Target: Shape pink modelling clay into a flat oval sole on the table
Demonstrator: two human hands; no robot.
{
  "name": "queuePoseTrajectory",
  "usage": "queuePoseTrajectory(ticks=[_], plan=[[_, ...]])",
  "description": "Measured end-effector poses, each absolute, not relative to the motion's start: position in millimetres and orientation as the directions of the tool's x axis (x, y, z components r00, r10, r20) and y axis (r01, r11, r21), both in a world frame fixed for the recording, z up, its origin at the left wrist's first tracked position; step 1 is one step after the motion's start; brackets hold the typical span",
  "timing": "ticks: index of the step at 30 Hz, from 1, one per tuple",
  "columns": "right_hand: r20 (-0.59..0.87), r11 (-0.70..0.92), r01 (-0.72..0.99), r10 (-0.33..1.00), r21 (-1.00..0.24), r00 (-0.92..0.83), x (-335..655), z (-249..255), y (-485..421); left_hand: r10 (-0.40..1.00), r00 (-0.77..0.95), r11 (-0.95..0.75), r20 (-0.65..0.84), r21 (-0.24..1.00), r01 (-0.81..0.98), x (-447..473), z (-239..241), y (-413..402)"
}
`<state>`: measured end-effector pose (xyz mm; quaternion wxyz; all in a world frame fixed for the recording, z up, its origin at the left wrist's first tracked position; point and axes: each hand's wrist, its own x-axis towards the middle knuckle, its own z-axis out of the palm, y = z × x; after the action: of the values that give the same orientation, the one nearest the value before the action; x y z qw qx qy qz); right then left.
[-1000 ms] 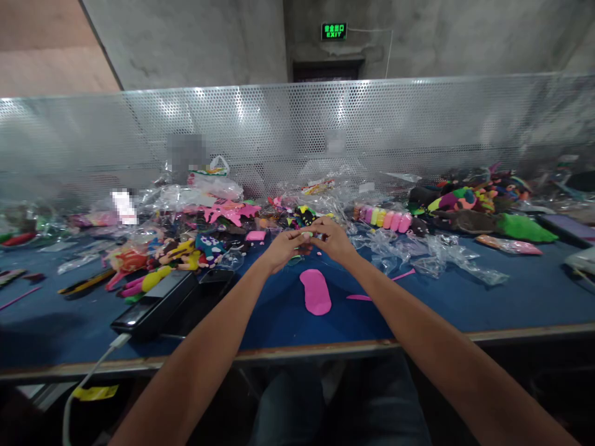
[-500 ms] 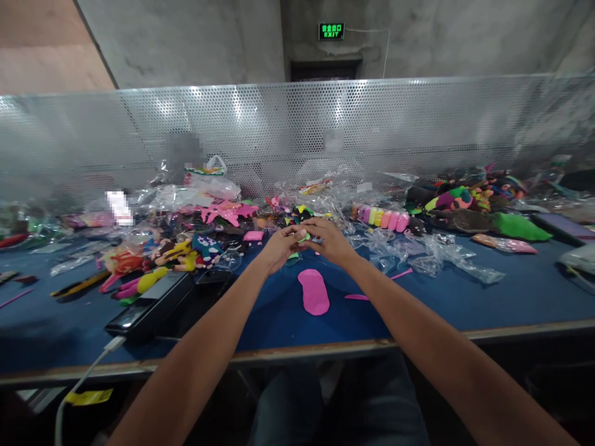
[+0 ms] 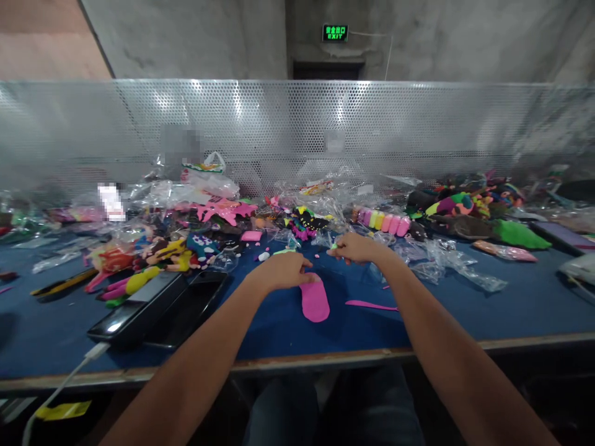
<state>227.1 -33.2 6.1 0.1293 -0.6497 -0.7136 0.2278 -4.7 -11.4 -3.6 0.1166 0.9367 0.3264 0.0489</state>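
A flat, rounded strip of pink clay (image 3: 316, 303) lies on the blue table in front of me. My left hand (image 3: 282, 271) is at its upper end, thumb and finger apart with nothing seen between them; the thumb reaches over the pink edge. Behind that hand, part of a pale green piece (image 3: 282, 252) shows. Farther right, my right hand (image 3: 357, 248) pinches a small bit of light green clay (image 3: 333, 248) between its fingertips, above the table. Below my right hand lies a thin pink modelling tool (image 3: 372, 305), partly covered by my forearm.
A black power bank (image 3: 134, 316) with a cable and a dark phone (image 3: 190, 306) lie at left. Colourful clay figures (image 3: 158, 260), clear plastic wrappers (image 3: 446, 260) and a row of coloured clay packs (image 3: 383, 222) crowd the back, before a perforated metal screen (image 3: 260, 118).
My hands, together around the green clay before, have parted. The left came down to the pink strip's top; the right moved right with a green bit.
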Motion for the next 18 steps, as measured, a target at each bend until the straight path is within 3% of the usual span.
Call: queuePoseTrajectory(ticks=[2,5,9,13,15,18], plan=[[-0.227,-0.018,0.873,0.968,-0.487,-0.107,227.3,1.6,-33.3,0.609,0.792,-0.775,-0.037,0.185,0.605,-2.6,-3.1,-17.9],[-0.329,-0.061,0.875,0.937,-0.48,-0.115,225.6,-5.7,-31.3,0.574,0.817,-0.792,-0.053,0.216,0.571,-2.0,-4.3,-16.9],[-0.396,-0.214,0.906,0.917,-0.365,0.057,225.9,-5.8,-30.6,0.569,0.822,-0.738,-0.004,0.437,0.513,-2.8,-10.8,-5.1],[-0.206,-0.2,0.93,0.968,-0.31,0.14,230.5,1.4,-30.7,0.61,0.789,-0.57,0.073,0.732,0.374,-2.7,-8.9,0.9],[-0.083,-0.043,0.88,0.997,-0.472,0.005,229.4,3.1,-31.3,0.659,0.747,-0.457,0.085,0.834,0.309,-2.9,-4.2,0.8],[0.08,0.233,0.551,0.954,-0.801,-0.288,217.2,0.8,-33.4,0.737,0.662,-0.366,0.133,0.903,0.226,-3.1,1.3,1.4]])
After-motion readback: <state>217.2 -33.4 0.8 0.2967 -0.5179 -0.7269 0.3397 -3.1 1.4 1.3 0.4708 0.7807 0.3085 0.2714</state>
